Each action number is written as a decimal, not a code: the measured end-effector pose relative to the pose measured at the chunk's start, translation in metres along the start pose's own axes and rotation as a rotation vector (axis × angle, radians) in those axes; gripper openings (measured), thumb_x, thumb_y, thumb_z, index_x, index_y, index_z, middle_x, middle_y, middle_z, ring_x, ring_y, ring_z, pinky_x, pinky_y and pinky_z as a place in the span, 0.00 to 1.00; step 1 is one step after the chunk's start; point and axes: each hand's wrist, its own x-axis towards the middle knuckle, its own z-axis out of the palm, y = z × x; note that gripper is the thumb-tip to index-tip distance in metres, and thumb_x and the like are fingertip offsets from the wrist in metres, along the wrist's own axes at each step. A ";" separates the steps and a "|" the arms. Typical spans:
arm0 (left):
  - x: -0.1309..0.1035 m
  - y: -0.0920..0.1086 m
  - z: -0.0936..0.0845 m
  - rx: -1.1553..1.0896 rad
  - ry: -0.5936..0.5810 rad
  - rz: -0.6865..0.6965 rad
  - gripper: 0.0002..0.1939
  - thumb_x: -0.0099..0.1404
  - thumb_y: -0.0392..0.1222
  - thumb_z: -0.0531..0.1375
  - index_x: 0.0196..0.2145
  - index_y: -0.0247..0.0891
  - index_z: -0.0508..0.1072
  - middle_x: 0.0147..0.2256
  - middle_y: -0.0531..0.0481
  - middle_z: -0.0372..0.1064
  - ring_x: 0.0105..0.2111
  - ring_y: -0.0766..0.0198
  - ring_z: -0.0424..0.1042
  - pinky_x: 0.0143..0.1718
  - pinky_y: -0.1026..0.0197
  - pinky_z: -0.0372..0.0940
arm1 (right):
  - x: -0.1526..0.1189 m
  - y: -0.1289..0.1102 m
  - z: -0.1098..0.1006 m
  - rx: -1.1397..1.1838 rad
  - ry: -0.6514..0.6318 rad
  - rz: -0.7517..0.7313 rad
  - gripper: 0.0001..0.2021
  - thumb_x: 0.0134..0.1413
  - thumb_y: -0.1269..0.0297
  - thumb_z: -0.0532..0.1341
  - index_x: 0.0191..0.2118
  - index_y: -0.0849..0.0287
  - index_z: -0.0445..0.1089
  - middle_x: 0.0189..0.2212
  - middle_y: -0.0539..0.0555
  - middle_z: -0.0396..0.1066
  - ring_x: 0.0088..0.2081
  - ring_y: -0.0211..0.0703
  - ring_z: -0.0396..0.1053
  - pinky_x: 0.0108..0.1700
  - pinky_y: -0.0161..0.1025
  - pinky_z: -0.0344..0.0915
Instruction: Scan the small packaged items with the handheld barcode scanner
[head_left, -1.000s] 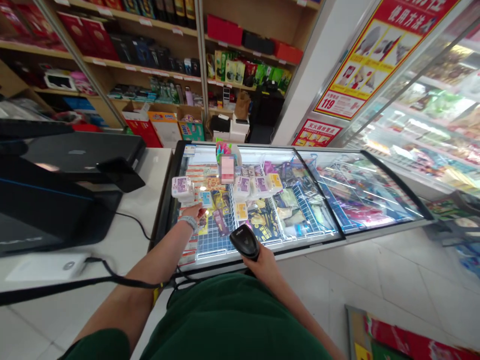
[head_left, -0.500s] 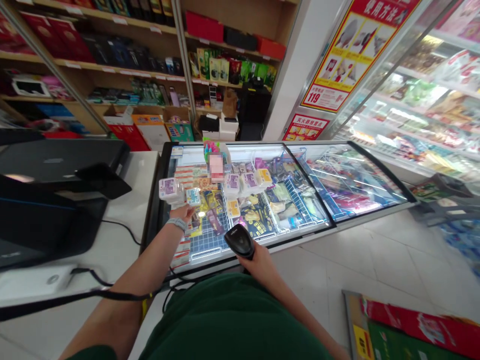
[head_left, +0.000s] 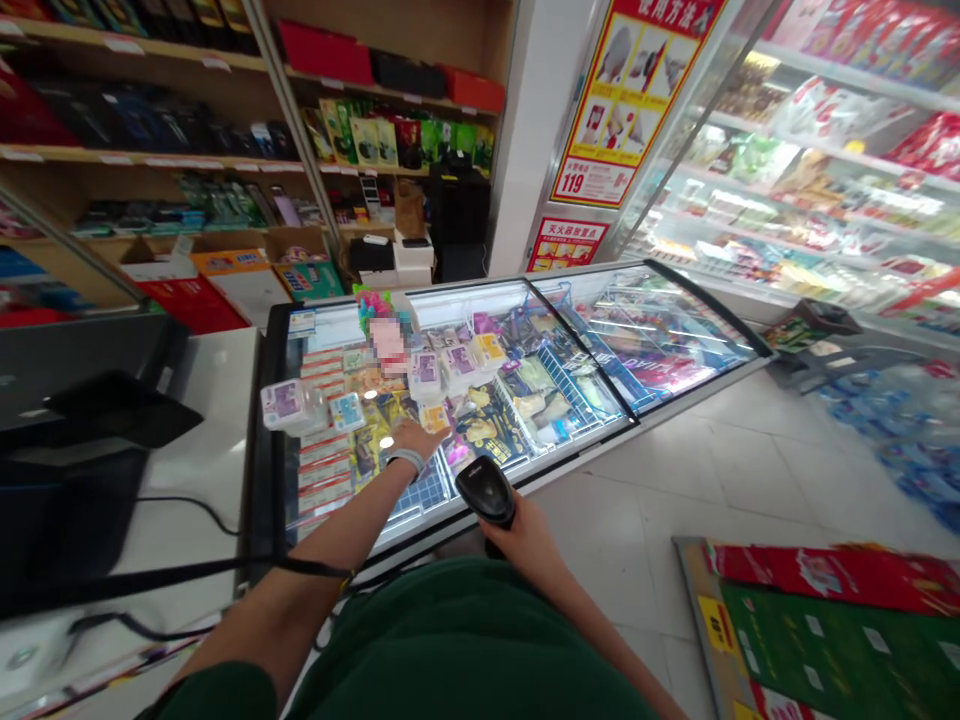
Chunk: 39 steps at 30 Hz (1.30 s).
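Note:
My right hand is wrapped round the handle of a black barcode scanner, held over the front edge of the glass-topped freezer. My left hand, with a pale band at its wrist, is above the glass with fingers apart, close to a small orange-labelled tub. Whether it touches the tub I cannot tell. To its left sit a blue-labelled tub and purple-labelled tubs. Farther back are more purple-labelled tubs and a yellow-labelled one.
A colourful item with a blurred pink part stands on the freezer's far side. Left is a counter with a black machine and cables. Red and green boxes lie at lower right. Stocked shelves line the back.
My left hand has moved right, from the blue-labelled tub to beside the orange-labelled one. The view has turned somewhat to the right. My right hand still holds the scanner.

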 end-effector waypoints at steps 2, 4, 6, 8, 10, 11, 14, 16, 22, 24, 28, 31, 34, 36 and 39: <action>-0.002 0.011 0.014 0.092 0.069 -0.045 0.31 0.59 0.53 0.62 0.55 0.34 0.62 0.59 0.37 0.56 0.59 0.45 0.56 0.55 0.40 0.55 | -0.004 0.006 -0.006 0.006 0.035 0.014 0.11 0.48 0.64 0.63 0.39 0.60 0.71 0.33 0.54 0.76 0.35 0.46 0.72 0.37 0.36 0.64; -0.005 0.018 0.023 0.166 0.121 -0.083 0.35 0.57 0.55 0.63 0.56 0.33 0.61 0.60 0.34 0.53 0.60 0.41 0.53 0.55 0.39 0.54 | -0.008 0.011 -0.011 0.013 0.071 0.028 0.11 0.48 0.65 0.63 0.39 0.60 0.71 0.33 0.54 0.76 0.35 0.46 0.72 0.36 0.36 0.64; -0.008 0.024 0.027 0.223 0.143 -0.097 0.33 0.59 0.55 0.61 0.56 0.35 0.60 0.60 0.35 0.53 0.59 0.43 0.55 0.54 0.38 0.54 | -0.010 0.013 -0.015 0.018 0.099 0.047 0.10 0.48 0.65 0.63 0.38 0.60 0.71 0.32 0.54 0.76 0.34 0.46 0.72 0.35 0.36 0.64; -0.011 0.027 0.025 0.268 0.143 -0.080 0.30 0.62 0.54 0.59 0.56 0.37 0.61 0.59 0.39 0.56 0.57 0.47 0.58 0.54 0.40 0.56 | -0.011 0.014 -0.017 0.020 0.117 0.065 0.09 0.48 0.65 0.62 0.38 0.60 0.71 0.32 0.54 0.75 0.34 0.46 0.72 0.35 0.36 0.64; -0.015 0.028 0.019 0.307 0.133 -0.035 0.27 0.64 0.54 0.57 0.56 0.37 0.62 0.57 0.41 0.59 0.54 0.51 0.62 0.53 0.42 0.58 | -0.010 0.012 -0.018 0.015 0.121 0.074 0.09 0.48 0.65 0.62 0.37 0.61 0.71 0.31 0.54 0.75 0.34 0.46 0.72 0.35 0.36 0.64; -0.017 0.027 0.014 0.329 0.127 -0.006 0.26 0.64 0.54 0.56 0.55 0.37 0.63 0.56 0.41 0.60 0.53 0.52 0.63 0.53 0.43 0.58 | -0.009 0.011 -0.018 0.014 0.119 0.074 0.09 0.48 0.64 0.62 0.37 0.61 0.71 0.31 0.54 0.75 0.34 0.46 0.72 0.35 0.36 0.64; -0.026 0.018 -0.005 0.404 0.115 0.090 0.27 0.62 0.56 0.57 0.53 0.35 0.66 0.52 0.41 0.65 0.50 0.53 0.66 0.51 0.45 0.59 | -0.007 0.008 -0.014 0.011 0.103 0.067 0.09 0.48 0.64 0.62 0.37 0.61 0.71 0.31 0.54 0.75 0.34 0.46 0.72 0.36 0.36 0.64; -0.036 0.009 -0.020 0.462 0.123 0.162 0.29 0.56 0.56 0.61 0.49 0.32 0.68 0.49 0.37 0.67 0.49 0.48 0.66 0.50 0.45 0.58 | -0.007 0.004 -0.009 0.005 0.086 0.060 0.10 0.48 0.64 0.62 0.38 0.60 0.71 0.32 0.54 0.75 0.35 0.47 0.73 0.37 0.36 0.65; -0.077 -0.010 -0.062 0.597 0.267 0.426 0.29 0.54 0.52 0.60 0.51 0.34 0.67 0.49 0.36 0.66 0.52 0.44 0.61 0.56 0.42 0.46 | -0.003 -0.015 0.002 -0.016 -0.001 0.047 0.12 0.47 0.64 0.62 0.40 0.59 0.70 0.33 0.53 0.75 0.36 0.48 0.73 0.37 0.36 0.64; -0.090 -0.011 -0.073 0.614 0.311 0.486 0.29 0.57 0.52 0.58 0.53 0.35 0.65 0.50 0.37 0.65 0.53 0.46 0.60 0.58 0.43 0.42 | 0.002 -0.023 0.004 -0.038 -0.021 0.014 0.10 0.47 0.64 0.62 0.38 0.59 0.70 0.32 0.53 0.75 0.35 0.46 0.73 0.36 0.35 0.63; -0.108 -0.007 -0.086 0.648 0.433 0.557 0.29 0.58 0.52 0.58 0.53 0.34 0.65 0.48 0.38 0.66 0.52 0.45 0.60 0.59 0.42 0.38 | 0.015 -0.037 0.003 -0.060 -0.065 -0.058 0.10 0.45 0.65 0.62 0.36 0.58 0.69 0.31 0.52 0.74 0.33 0.45 0.72 0.34 0.33 0.61; -0.114 -0.003 -0.091 0.677 0.533 0.585 0.27 0.58 0.53 0.59 0.51 0.34 0.67 0.46 0.38 0.68 0.50 0.45 0.62 0.59 0.42 0.39 | 0.027 -0.043 0.000 -0.062 -0.101 -0.086 0.09 0.44 0.66 0.62 0.36 0.59 0.68 0.30 0.52 0.73 0.32 0.44 0.71 0.32 0.33 0.60; -0.117 0.004 -0.094 0.706 0.581 0.551 0.28 0.57 0.54 0.58 0.51 0.35 0.67 0.46 0.38 0.68 0.50 0.44 0.62 0.58 0.42 0.40 | 0.039 -0.046 -0.007 -0.064 -0.124 -0.112 0.10 0.45 0.65 0.62 0.36 0.59 0.68 0.30 0.52 0.73 0.31 0.43 0.70 0.32 0.33 0.59; -0.118 0.010 -0.094 0.731 0.606 0.519 0.29 0.57 0.56 0.59 0.51 0.35 0.68 0.45 0.38 0.68 0.49 0.45 0.62 0.57 0.42 0.42 | 0.046 -0.046 -0.013 -0.059 -0.143 -0.126 0.10 0.45 0.65 0.62 0.37 0.59 0.68 0.30 0.52 0.73 0.31 0.43 0.70 0.32 0.33 0.59; -0.119 0.019 -0.093 0.758 0.635 0.487 0.28 0.56 0.55 0.59 0.50 0.34 0.68 0.43 0.39 0.69 0.47 0.46 0.63 0.57 0.42 0.43 | 0.055 -0.044 -0.024 -0.061 -0.184 -0.136 0.10 0.44 0.65 0.62 0.37 0.58 0.68 0.30 0.52 0.73 0.32 0.44 0.71 0.33 0.33 0.59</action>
